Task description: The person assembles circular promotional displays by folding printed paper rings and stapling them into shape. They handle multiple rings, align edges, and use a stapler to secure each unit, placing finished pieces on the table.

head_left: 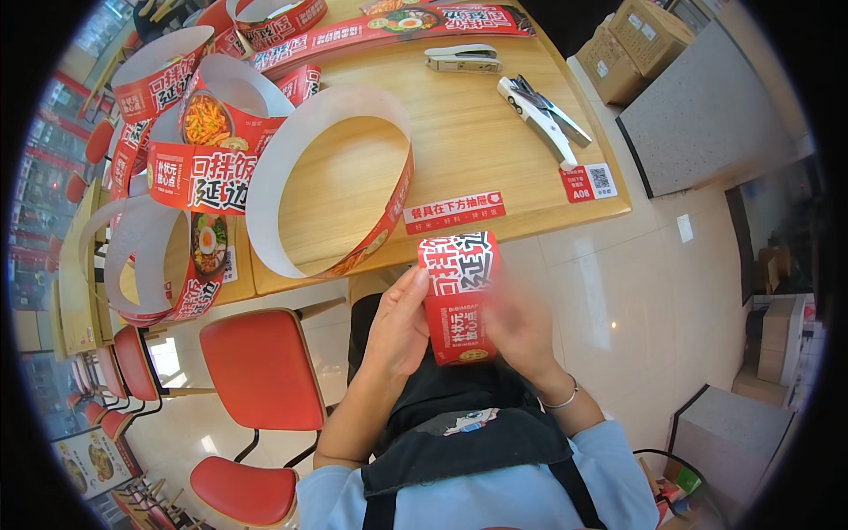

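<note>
My left hand grips a red printed paper band by its left edge, thumb on the front, above my lap just off the table edge. My right hand is at the band's right side; motion smears its fingers, so their grip cannot be made out. On the table beyond lie a white-handled stapler and a smaller beige stapler. A large paper ring, white inside and red outside, stands on the table to the left of my hands.
More red paper rings crowd the table's left side. Flat red strips lie along its far side. A wooden table bears red stickers near its front edge. Red chairs stand at left; cardboard boxes sit at far right.
</note>
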The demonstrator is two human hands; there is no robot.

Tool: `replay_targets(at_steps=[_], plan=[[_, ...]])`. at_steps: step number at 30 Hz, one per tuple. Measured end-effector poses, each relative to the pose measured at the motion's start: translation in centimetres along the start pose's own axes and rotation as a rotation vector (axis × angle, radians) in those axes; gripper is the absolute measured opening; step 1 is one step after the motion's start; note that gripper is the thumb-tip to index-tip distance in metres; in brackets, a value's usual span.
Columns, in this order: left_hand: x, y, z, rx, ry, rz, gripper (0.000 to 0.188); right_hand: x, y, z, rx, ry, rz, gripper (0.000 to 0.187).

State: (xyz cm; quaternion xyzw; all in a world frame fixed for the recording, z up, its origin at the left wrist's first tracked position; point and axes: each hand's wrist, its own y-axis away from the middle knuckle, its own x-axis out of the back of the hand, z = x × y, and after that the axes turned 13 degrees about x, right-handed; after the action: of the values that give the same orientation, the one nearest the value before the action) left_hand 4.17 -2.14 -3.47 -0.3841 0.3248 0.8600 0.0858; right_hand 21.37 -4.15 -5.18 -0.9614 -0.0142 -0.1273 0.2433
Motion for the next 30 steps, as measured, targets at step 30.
replay_targets(at_steps=[30], plan=[[0.2, -1.2, 0.2, -0.045, -0.301, -0.007, 0.043, -0.6, -1.3, 0.4, -0.308, -0.33, 0.114, 0.01]])
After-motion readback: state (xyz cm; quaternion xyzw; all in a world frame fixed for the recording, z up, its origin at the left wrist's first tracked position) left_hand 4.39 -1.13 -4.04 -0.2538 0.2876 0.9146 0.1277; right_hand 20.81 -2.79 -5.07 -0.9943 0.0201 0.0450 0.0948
